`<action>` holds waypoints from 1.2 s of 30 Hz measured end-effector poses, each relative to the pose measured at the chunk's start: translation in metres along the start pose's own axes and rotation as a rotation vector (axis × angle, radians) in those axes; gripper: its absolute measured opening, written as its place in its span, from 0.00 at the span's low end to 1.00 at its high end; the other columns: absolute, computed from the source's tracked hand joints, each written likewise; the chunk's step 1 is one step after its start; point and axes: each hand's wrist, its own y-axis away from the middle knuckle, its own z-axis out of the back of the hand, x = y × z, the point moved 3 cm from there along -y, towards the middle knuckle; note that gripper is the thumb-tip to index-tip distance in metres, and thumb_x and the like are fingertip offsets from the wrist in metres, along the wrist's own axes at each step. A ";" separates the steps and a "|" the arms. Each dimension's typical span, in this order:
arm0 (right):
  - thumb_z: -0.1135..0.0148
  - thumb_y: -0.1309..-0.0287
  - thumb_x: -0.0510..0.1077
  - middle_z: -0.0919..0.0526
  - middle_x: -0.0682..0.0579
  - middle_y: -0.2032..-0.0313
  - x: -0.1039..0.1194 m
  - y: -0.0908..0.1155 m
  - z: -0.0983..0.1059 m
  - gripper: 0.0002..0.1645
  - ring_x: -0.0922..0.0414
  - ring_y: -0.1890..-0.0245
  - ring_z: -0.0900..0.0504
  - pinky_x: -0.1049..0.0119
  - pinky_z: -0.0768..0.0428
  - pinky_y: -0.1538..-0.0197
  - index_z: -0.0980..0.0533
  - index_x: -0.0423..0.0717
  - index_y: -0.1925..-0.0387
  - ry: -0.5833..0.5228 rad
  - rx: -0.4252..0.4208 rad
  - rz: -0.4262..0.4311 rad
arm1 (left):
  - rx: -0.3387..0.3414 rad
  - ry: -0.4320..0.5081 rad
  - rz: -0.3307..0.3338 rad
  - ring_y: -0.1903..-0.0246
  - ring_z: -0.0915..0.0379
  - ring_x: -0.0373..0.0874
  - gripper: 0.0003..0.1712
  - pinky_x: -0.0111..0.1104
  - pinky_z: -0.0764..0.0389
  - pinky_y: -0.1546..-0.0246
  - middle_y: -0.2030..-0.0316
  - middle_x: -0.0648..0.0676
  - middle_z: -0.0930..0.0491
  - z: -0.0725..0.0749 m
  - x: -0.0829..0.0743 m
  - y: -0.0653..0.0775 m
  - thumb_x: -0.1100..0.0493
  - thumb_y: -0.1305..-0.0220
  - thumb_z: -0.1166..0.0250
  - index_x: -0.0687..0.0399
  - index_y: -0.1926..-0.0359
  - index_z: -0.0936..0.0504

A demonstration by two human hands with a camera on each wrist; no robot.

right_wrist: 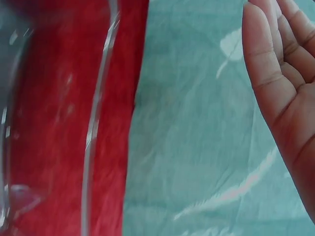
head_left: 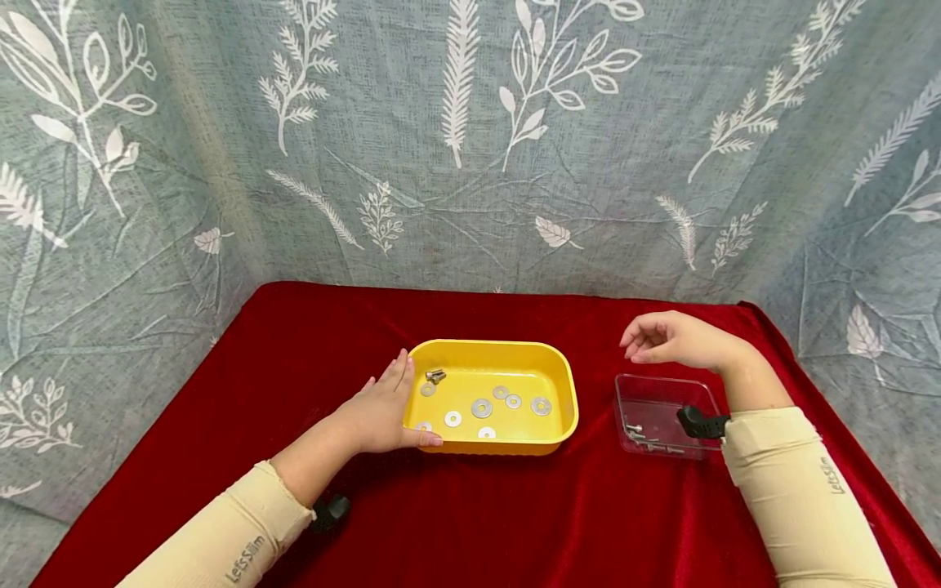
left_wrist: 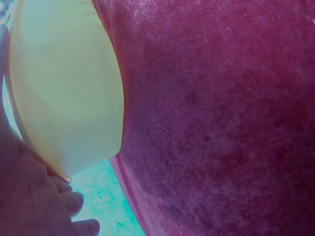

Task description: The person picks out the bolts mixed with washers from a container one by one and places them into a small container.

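Now the left hand (head_left: 378, 412), thumb spread wide from straight fingers, rests against the yellow plastic tray (head_left: 500, 447) of silver metal washers (head_left: 474, 406) on the red-draped bench (head_left: 470, 523); the right hand (head_left: 680, 339), loosely curled, visibly holding nothing, hovers by the clear plastic box (head_left: 665, 380).

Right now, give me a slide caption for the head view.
Left hand holds a yellow tray of washers and screws; right hand hangs near a clear box with more screws.

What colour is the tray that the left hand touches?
Yellow; the tray shows best in the head view.
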 end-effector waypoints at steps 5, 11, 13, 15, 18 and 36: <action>0.37 0.46 0.38 0.21 0.40 0.61 0.018 -0.022 -0.006 0.14 0.51 0.61 0.21 0.64 0.22 0.56 0.26 0.36 0.58 -0.007 0.033 0.013 | 0.005 0.002 0.000 0.31 0.67 0.54 0.72 0.54 0.52 0.37 0.30 0.65 0.69 0.000 0.000 -0.001 0.24 0.58 0.40 0.70 0.31 0.63; 0.37 0.46 0.38 0.20 0.46 0.64 0.043 -0.050 -0.020 0.12 0.47 0.61 0.21 0.64 0.22 0.57 0.25 0.37 0.59 0.004 0.083 0.064 | -0.004 -0.004 -0.007 0.31 0.67 0.54 0.72 0.54 0.51 0.37 0.30 0.65 0.68 0.000 0.001 -0.001 0.24 0.58 0.40 0.70 0.32 0.63; 0.37 0.46 0.37 0.20 0.46 0.65 0.048 -0.059 -0.025 0.12 0.47 0.61 0.21 0.63 0.22 0.57 0.25 0.37 0.59 0.002 0.099 0.077 | -0.003 -0.003 -0.008 0.31 0.67 0.54 0.72 0.54 0.51 0.38 0.30 0.65 0.68 0.000 0.000 -0.001 0.24 0.58 0.41 0.70 0.32 0.63; 0.37 0.46 0.37 0.20 0.46 0.65 0.053 -0.067 -0.030 0.11 0.46 0.61 0.21 0.62 0.22 0.56 0.25 0.38 0.60 -0.002 0.114 0.080 | -0.001 -0.005 -0.008 0.31 0.67 0.54 0.72 0.54 0.51 0.38 0.30 0.65 0.68 0.000 0.000 0.000 0.23 0.58 0.41 0.70 0.32 0.63; 0.38 0.45 0.37 0.20 0.47 0.64 0.057 -0.080 -0.039 0.11 0.47 0.60 0.21 0.61 0.22 0.56 0.24 0.38 0.60 -0.005 0.135 0.082 | 0.003 -0.006 -0.006 0.31 0.67 0.54 0.72 0.54 0.51 0.38 0.30 0.65 0.68 0.000 0.001 -0.001 0.23 0.58 0.41 0.70 0.32 0.63; 0.37 0.46 0.37 0.20 0.52 0.68 0.076 -0.149 -0.106 0.11 0.58 0.64 0.22 0.68 0.23 0.59 0.23 0.41 0.59 0.059 0.289 0.141 | 0.014 -0.003 0.006 0.31 0.68 0.53 0.72 0.54 0.51 0.37 0.30 0.64 0.70 0.000 0.001 0.001 0.22 0.59 0.42 0.69 0.31 0.64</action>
